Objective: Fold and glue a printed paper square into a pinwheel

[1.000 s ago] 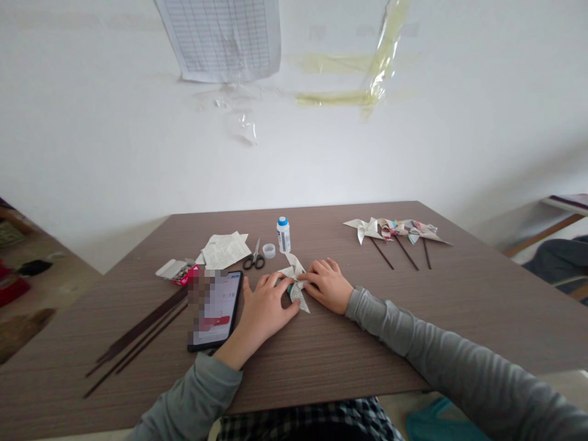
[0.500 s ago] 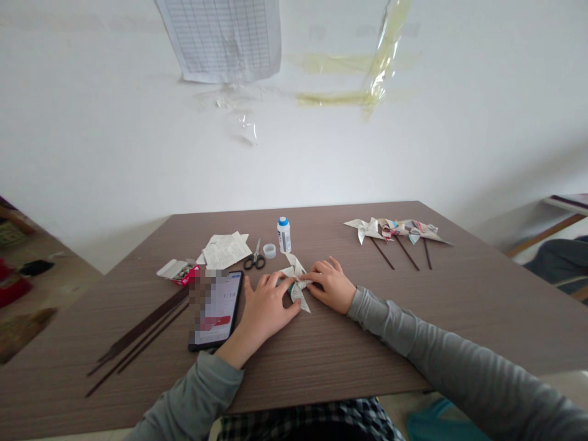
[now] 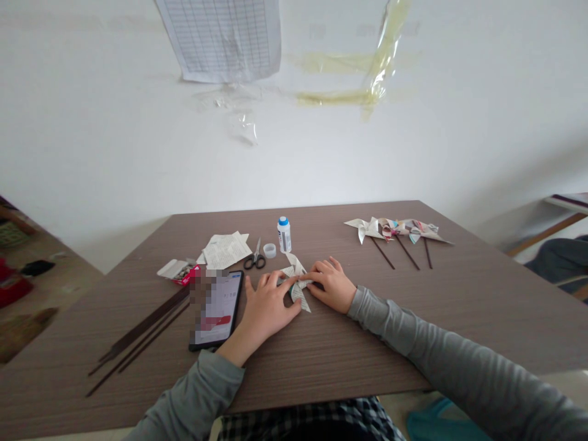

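A folded newsprint pinwheel (image 3: pixel 298 293) lies on the brown wood-grain table (image 3: pixel 349 349), its blades pointing out from a centre with a green-tinted edge. My left hand (image 3: pixel 267 303) and my right hand (image 3: pixel 331 285) both press it from either side, their fingertips meeting at its middle. A black smartphone (image 3: pixel 217 310) lies just left of my left hand. Steel scissors (image 3: pixel 255 258) rest beyond my left fingers, and a white glue bottle with a blue cap (image 3: pixel 284 235) stands behind the pinwheel.
A small round lid (image 3: pixel 269 250) sits beside the bottle. Paper scraps (image 3: pixel 225 250) and a small open box (image 3: pixel 177 272) lie at the back left. Dark thin sticks (image 3: pixel 138 338) lie at the left. Several finished pinwheels on sticks (image 3: pixel 395 236) lie at the back right.
My fingertips have closed in slightly on the pinwheel's centre from both sides. The pinwheel and the other objects on the table stay in place.
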`<control>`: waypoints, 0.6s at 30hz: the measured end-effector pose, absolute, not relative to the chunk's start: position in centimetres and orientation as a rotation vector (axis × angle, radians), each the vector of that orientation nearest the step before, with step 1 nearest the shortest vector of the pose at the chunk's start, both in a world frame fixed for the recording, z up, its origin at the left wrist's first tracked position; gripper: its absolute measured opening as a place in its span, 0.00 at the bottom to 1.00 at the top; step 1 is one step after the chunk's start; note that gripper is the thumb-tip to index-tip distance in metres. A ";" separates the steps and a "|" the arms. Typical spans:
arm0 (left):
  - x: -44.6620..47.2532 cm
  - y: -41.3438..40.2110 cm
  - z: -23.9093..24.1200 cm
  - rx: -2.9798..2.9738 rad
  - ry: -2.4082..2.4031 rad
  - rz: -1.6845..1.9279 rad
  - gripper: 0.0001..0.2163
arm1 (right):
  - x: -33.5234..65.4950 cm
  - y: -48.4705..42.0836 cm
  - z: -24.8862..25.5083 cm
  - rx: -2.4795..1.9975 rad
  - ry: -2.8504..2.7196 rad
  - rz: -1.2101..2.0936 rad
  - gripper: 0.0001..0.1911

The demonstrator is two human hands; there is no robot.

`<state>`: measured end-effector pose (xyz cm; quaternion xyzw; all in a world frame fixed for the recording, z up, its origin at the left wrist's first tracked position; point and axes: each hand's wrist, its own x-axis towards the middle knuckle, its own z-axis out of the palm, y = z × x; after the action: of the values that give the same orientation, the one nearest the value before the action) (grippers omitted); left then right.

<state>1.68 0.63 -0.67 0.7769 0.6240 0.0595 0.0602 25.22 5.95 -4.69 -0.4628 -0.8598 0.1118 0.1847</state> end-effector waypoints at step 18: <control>1.8 0.7 -0.9 2.280 1.932 0.261 0.29 | 25.4 6.2 -5.2 -1.284 -2.401 0.277 0.19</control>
<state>1.78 0.66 -0.94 0.7581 0.6425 0.0867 0.0710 25.38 6.23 -5.16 -0.4596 -0.8593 0.0992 0.2011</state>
